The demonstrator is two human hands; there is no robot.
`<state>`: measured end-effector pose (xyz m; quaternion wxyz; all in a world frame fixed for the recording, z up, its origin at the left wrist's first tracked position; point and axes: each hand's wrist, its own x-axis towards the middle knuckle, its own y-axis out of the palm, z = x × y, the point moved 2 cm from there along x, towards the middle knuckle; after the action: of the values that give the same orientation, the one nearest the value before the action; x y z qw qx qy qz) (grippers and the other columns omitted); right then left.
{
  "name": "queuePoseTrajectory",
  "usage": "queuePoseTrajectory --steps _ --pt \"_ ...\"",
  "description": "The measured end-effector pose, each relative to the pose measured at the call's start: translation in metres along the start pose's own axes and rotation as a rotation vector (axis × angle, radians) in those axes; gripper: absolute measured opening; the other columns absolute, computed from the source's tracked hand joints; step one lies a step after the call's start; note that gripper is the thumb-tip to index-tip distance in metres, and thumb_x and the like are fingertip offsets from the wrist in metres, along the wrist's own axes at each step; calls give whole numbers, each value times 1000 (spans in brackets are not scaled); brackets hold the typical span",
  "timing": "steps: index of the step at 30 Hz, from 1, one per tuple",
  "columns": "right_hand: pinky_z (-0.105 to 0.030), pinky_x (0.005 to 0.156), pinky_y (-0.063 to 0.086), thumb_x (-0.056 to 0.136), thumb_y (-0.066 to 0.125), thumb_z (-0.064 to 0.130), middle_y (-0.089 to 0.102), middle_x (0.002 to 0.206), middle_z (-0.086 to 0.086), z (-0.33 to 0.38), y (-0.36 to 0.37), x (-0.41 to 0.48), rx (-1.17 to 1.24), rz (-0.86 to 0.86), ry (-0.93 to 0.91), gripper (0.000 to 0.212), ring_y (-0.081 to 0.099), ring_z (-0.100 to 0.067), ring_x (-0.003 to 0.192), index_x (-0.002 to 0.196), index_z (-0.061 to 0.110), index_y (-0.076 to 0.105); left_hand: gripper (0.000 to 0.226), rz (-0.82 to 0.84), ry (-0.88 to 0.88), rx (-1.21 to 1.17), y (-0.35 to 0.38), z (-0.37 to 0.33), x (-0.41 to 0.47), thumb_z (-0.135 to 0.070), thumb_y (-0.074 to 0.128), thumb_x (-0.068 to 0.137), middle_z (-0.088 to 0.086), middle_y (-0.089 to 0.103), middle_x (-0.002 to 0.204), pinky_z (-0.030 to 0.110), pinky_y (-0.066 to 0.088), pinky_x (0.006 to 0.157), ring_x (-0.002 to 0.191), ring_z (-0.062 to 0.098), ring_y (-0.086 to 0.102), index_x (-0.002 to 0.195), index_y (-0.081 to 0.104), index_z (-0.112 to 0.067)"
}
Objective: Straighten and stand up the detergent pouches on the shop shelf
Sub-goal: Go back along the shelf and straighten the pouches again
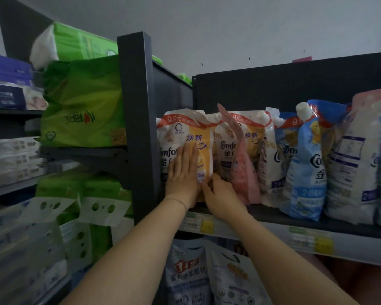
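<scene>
Two hands are laid on one yellow pouch (196, 139) at the left end of the shelf (273, 214). The left hand (182, 175) is pressed flat against the pouch's front, fingers straight and held together, and a thin bracelet (180, 202) is worn at its wrist. The right hand (220, 194) is set just beside it, and the pouch's lower right edge is pinched by its curled fingers. The pouch is held upright, though its top is crumpled and bent over. Just left of the left hand a dark post (139, 106) is seen, and the pouch is stood close against it. Right of the right hand a second pouch (227, 148) is stood upright, and a pink pouch (242, 172) is leaned in front of it, tilted with its top toward the left. Farther right, a white pouch (268, 164) and a blue pouch (304, 172) are ranged along the shelf. Beyond the post, left of the hands, green packs (81, 102) are stacked. Below the forearms, price labels (310, 238) are fixed on the shelf's front edge, and lower pouches (189, 271) are seen on the level beneath.
</scene>
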<state>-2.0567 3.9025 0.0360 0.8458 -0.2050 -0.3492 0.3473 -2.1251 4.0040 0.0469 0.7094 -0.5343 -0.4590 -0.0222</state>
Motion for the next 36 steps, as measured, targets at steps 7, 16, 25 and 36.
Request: queuePoseTrajectory --steps 7,16,25,36 --pt "-40 76 55 94 54 29 57 100 -1 10 -23 -19 -92 -149 -49 15 59 -17 84 99 16 58 90 -3 21 32 -18 -2 -13 -58 36 94 8 -16 161 45 2 121 148 26 -13 152 -16 -13" --pt "-31 55 45 94 51 33 57 76 3 -19 -70 -42 -388 -370 -108 18 53 -13 64 86 17 57 45 -311 233 -156 -28 -40 -30 -28 67 74 9 48 111 40 47 83 99 28 49 112 51 -12" --pt "-39 73 53 96 48 29 59 86 2 -41 -67 -32 -160 -277 91 17 57 -13 76 87 19 58 41 158 -53 -737 11 -80 -7 -48 53 91 2 59 124 37 50 94 109 19 59 121 43 -22" --pt "-36 61 41 99 40 22 54 72 0 -39 -69 -43 -134 -349 87 23 52 -20 70 80 15 51 105 401 -120 -839 19 -84 -4 -67 64 66 5 53 139 42 45 102 118 26 56 149 7 -35"
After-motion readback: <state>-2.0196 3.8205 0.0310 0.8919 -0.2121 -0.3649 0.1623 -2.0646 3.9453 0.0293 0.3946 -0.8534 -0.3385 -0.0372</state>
